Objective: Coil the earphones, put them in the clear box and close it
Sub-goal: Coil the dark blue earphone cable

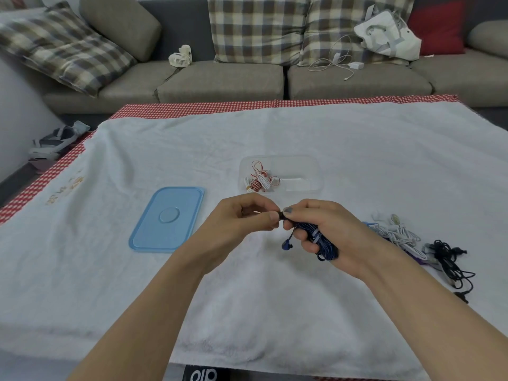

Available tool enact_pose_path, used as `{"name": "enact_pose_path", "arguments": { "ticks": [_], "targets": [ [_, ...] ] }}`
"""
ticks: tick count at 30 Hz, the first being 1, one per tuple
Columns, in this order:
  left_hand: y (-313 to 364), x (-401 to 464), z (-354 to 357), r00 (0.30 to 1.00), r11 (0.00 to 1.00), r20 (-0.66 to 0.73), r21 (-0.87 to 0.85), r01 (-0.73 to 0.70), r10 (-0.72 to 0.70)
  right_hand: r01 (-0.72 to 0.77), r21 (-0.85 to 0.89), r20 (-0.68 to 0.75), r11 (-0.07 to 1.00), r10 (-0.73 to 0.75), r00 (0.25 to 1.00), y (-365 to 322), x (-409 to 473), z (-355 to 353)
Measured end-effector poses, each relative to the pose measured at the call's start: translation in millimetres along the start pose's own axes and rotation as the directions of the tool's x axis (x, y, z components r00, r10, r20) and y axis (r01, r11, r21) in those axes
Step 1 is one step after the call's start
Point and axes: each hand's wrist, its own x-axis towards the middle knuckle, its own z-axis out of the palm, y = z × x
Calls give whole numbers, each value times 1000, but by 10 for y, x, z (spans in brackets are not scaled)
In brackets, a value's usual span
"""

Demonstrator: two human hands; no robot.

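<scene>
Two hands meet just above the white towel (275, 284), near the middle of the table. The right hand (324, 229) is curled round a bundle of blue earphones (320, 239), most of the cable already wound into loops across the palm; one earbud (287, 244) hangs loose below the fingers. The left hand (247, 215) pinches a small dark end piece, probably the plug, between thumb and forefinger, touching the right thumb.

Step in hand, by my reading: securing the tail of the coil. To do it well, keep the right-hand grip firm so the loops do not spring apart, wrap the remaining tail round the waist of the bundle, and tuck the end under a turn. Bring the dangling earbud in before release, or it may snag on the box rim.

Just beyond the hands stands the clear box (310, 171), open, with a red-and-white coiled set (259, 181) in its left part; the right part looks free. Its blue lid (167, 218) lies flat to the left, well apart from the box. On the right, a heap of white earphones (398, 232) and black earphones (448, 257) lies uncoiled.
</scene>
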Motion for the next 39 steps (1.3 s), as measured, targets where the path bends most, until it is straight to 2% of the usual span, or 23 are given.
{"name": "enact_pose_path", "arguments": {
  "ticks": [4,9,14,16,22,25,33,36,39],
  "targets": [
    [3,18,12,998,997,42,-52,51,-48,3,4,-15,1000,-3,1000,1,-11,6],
    [-24,59,18,982,965,120,-203,165,-143,-11,37,-19,999,12,1000,26,4,17],
    [4,40,48,999,998,-38,57,-14,16,-42,77,-31,996,45,999,39,27,31],
    [13,35,32,999,998,-46,58,-10,13,-36,74,-30,997,38,999,40,24,54],
    [5,53,44,981,948,58,-252,194,-185,-16,100,-30,995,19,999,53,14,99],
    [-4,59,66,974,931,58,-289,225,-217,-29,80,-33,996,32,999,75,22,87],
    [-35,83,98,988,972,-29,-185,146,-154,-93,218,-12,972,98,995,83,71,107],
    [-53,101,104,980,971,-48,-155,183,-192,-100,241,3,965,102,995,67,84,129],
    [-68,94,105,964,958,8,-103,266,-267,-77,289,-19,954,87,996,51,97,136]
  ]
}}
